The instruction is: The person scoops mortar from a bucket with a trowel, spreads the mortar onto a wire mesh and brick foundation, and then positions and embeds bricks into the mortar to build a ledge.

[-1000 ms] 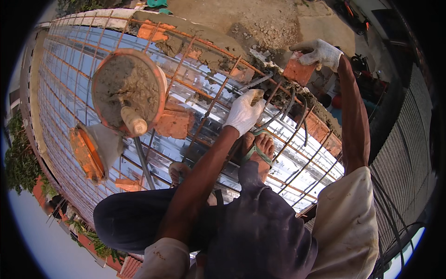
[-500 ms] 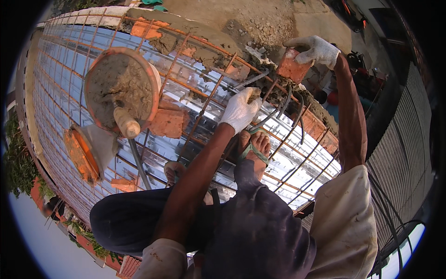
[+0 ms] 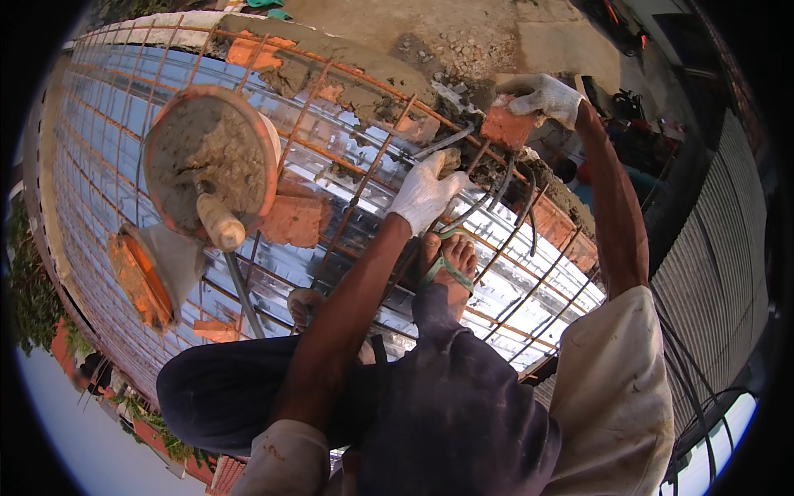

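Gloved hands are working at the wall's edge in the upper right of the frame. Left hand [image 3: 426, 192] is closing around a trowel [image 3: 441, 144], its blade lying on wet mortar [image 3: 364, 103] just left of the brick. Right hand [image 3: 546, 96] is gripping a brick [image 3: 506, 128] from above, holding it at the top of the brick course. Rusty rebar mesh [image 3: 331, 157] is spreading over shiny sheeting across the middle. At left, a mortar pan [image 3: 207, 157] is sitting on the mesh with a wooden handle [image 3: 217, 221] lying across its rim. A sandalled foot [image 3: 451, 264] is resting on the bars at centre.
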A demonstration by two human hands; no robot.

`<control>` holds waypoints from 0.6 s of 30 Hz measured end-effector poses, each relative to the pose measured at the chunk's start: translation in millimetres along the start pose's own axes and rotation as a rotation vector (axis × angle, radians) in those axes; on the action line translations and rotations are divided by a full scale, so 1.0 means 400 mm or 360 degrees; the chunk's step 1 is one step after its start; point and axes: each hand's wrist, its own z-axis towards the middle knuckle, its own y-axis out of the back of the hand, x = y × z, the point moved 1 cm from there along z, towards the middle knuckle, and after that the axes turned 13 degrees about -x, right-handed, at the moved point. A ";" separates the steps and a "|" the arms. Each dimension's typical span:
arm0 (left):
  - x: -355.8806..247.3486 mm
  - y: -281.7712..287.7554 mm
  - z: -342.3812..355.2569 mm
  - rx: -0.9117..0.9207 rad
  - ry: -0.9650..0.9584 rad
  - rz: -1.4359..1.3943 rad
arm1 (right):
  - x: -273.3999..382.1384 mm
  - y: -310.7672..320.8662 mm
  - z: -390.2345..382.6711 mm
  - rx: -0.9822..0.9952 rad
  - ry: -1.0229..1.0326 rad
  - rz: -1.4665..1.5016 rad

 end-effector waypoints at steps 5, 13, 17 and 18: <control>0.016 -0.033 0.009 -0.0070 -0.0082 -0.0077 | -0.077 -0.029 -0.002 -0.0184 -0.0085 0.0037; 0.021 -0.050 0.011 0.0059 -0.0065 0.0030 | -0.038 -0.059 -0.005 -0.0352 -0.0302 -0.0071; 0.024 -0.051 0.009 0.0036 -0.0030 -0.0003 | -0.013 -0.071 -0.034 -0.0449 -0.0232 -0.0182; 0.026 -0.052 0.010 0.0019 -0.0041 0.0005 | 0.006 -0.075 -0.037 -0.0465 -0.0249 -0.0229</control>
